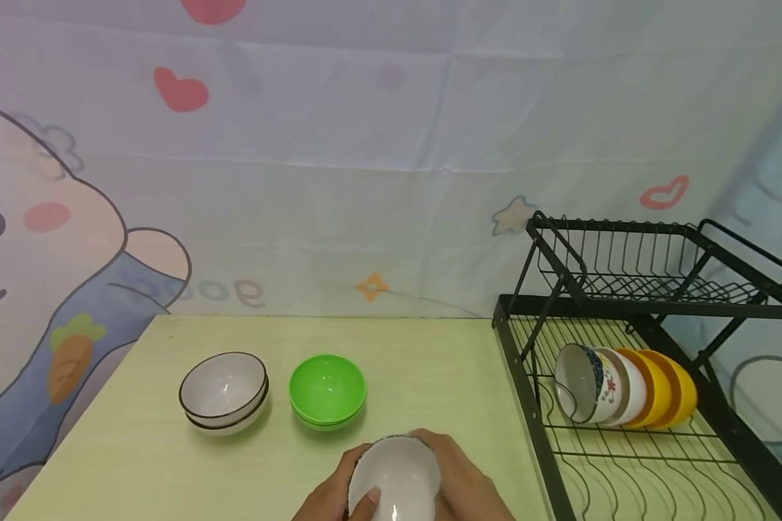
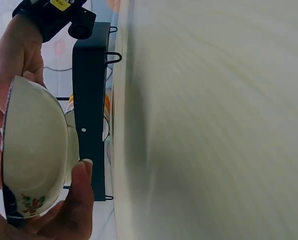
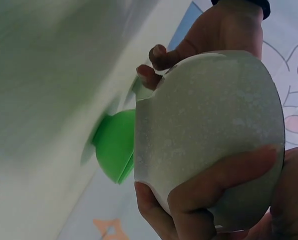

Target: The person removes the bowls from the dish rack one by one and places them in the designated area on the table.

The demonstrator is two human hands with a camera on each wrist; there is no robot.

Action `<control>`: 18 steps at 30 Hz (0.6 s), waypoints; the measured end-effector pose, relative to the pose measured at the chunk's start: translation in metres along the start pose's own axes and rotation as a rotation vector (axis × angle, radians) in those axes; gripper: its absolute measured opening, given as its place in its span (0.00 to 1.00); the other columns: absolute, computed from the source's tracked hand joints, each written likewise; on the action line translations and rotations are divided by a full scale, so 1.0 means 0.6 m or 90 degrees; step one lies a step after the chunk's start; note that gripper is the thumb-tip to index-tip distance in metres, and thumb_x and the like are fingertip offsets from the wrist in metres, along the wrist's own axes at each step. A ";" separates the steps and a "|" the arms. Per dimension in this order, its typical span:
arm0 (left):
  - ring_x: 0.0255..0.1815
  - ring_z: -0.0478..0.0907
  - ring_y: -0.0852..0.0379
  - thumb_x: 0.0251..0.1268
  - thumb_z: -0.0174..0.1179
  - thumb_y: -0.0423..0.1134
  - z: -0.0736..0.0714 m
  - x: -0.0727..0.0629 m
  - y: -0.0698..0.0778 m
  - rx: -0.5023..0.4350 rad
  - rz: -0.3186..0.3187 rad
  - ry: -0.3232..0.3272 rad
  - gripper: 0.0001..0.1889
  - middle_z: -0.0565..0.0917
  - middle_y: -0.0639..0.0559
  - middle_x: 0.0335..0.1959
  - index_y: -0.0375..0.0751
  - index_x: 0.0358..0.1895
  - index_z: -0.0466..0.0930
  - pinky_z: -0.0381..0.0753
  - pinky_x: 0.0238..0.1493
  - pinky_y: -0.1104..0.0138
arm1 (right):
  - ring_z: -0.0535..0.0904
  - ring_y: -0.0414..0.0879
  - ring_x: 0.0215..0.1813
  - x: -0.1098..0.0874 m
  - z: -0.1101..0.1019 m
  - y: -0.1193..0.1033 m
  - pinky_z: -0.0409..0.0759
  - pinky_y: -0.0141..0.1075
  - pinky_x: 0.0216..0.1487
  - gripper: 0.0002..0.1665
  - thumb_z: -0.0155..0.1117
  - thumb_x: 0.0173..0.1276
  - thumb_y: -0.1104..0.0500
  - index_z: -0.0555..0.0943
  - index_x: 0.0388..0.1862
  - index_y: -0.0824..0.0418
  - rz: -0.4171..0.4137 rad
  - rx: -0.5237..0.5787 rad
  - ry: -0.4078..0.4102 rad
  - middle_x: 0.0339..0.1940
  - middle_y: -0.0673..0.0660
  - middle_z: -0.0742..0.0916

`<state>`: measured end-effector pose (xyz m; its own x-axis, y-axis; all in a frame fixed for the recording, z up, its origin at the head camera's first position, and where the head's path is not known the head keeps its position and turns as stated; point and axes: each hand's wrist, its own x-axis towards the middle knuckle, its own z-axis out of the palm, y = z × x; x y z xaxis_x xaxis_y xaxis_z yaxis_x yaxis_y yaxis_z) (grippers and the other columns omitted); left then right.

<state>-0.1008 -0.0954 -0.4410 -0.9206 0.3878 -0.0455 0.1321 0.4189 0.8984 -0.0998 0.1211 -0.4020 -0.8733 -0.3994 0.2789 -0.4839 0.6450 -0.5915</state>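
Note:
Both hands hold a white bowl (image 1: 397,474) at the near edge of the head view. My left hand (image 1: 339,485) grips its left side, the thumb lying over the bowl. On the opposite side, my right hand (image 1: 465,477) has its fingers curled round it. The left wrist view shows the bowl (image 2: 36,145) with a dark rim and a small red-and-green floral print. From the right wrist, the pale outer wall of the bowl (image 3: 218,125) faces the camera, with fingers of the right hand (image 3: 203,192) across it.
Two stacks stand on the pale table (image 1: 430,376): white bowls (image 1: 224,391) with dark rims, and green bowls (image 1: 328,391). A black two-tier dish rack (image 1: 528,391) stands at the right. Its lower tier holds a patterned bowl (image 1: 580,383), a white bowl (image 1: 632,391) and yellow bowls (image 1: 680,391).

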 end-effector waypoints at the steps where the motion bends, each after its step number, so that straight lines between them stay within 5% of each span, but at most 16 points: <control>1: 0.44 0.82 0.55 0.76 0.51 0.51 0.000 -0.001 -0.001 0.017 0.010 0.004 0.29 0.80 0.37 0.57 0.41 0.72 0.58 0.82 0.40 0.64 | 0.81 0.41 0.45 0.000 0.003 0.001 0.82 0.35 0.39 0.37 0.64 0.59 0.70 0.68 0.67 0.54 -0.001 0.004 -0.005 0.58 0.48 0.79; 9: 0.45 0.81 0.54 0.77 0.49 0.49 -0.006 -0.010 -0.002 0.075 0.034 0.016 0.25 0.82 0.40 0.54 0.41 0.69 0.60 0.81 0.42 0.62 | 0.79 0.43 0.48 -0.005 0.027 0.005 0.80 0.35 0.41 0.41 0.52 0.50 0.77 0.69 0.66 0.58 -0.032 0.040 -0.018 0.57 0.52 0.80; 14: 0.50 0.80 0.54 0.80 0.45 0.43 -0.017 -0.017 -0.003 0.075 0.068 0.012 0.20 0.80 0.42 0.58 0.43 0.68 0.63 0.81 0.46 0.62 | 0.78 0.42 0.50 -0.010 0.032 0.003 0.81 0.35 0.43 0.38 0.53 0.56 0.76 0.68 0.67 0.56 -0.056 0.051 -0.011 0.58 0.51 0.79; 18: 0.52 0.80 0.54 0.80 0.44 0.40 -0.023 -0.025 -0.006 0.085 0.085 0.028 0.18 0.80 0.43 0.59 0.43 0.68 0.65 0.81 0.48 0.63 | 0.79 0.43 0.50 -0.010 0.029 -0.004 0.82 0.36 0.46 0.31 0.54 0.68 0.70 0.67 0.69 0.56 -0.017 0.060 -0.047 0.62 0.51 0.78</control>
<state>-0.0921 -0.1140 -0.4378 -0.9066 0.4118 0.0926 0.2992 0.4722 0.8292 -0.0924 0.1107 -0.4155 -0.8522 -0.4647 0.2405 -0.4960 0.5710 -0.6542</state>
